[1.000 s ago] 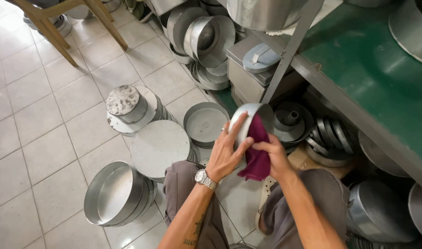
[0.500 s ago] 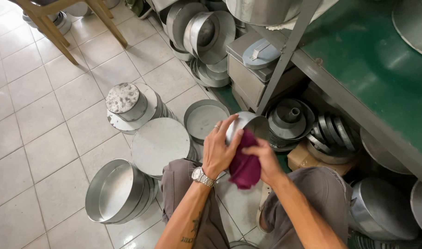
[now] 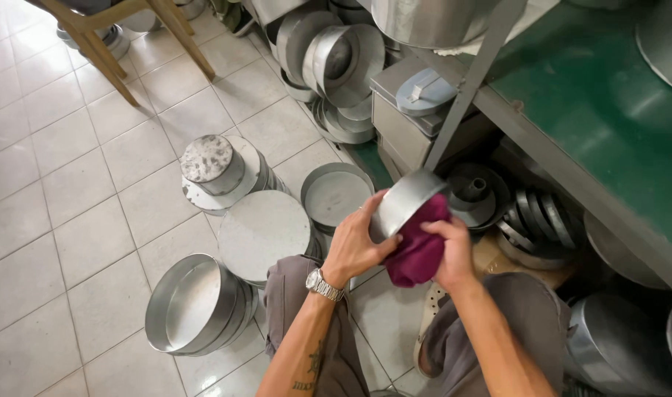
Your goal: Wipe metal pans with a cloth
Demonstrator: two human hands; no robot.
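The round metal pan [image 3: 403, 202] was gripped at its rim by the left hand [image 3: 356, 246] and had been tilted further onto its edge than a moment earlier. The magenta cloth [image 3: 418, 246] was clenched against its underside by the right hand [image 3: 453, 254], indicating that wiping was ongoing. Stacked pans [image 3: 196, 305] lay below the left hand.

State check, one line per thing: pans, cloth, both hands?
Small round pan: held off the floor, tilted on edge.
Maroon cloth: bunched, pressed against the pan.
Left hand: gripping the pan's rim.
Right hand: closed on the cloth.
Nested pans: lying on their side on the tiles.
Flat round lid: lying flat on a stack.
Empty pan: upright, open side up.
Ring pan: upright under the shelf.
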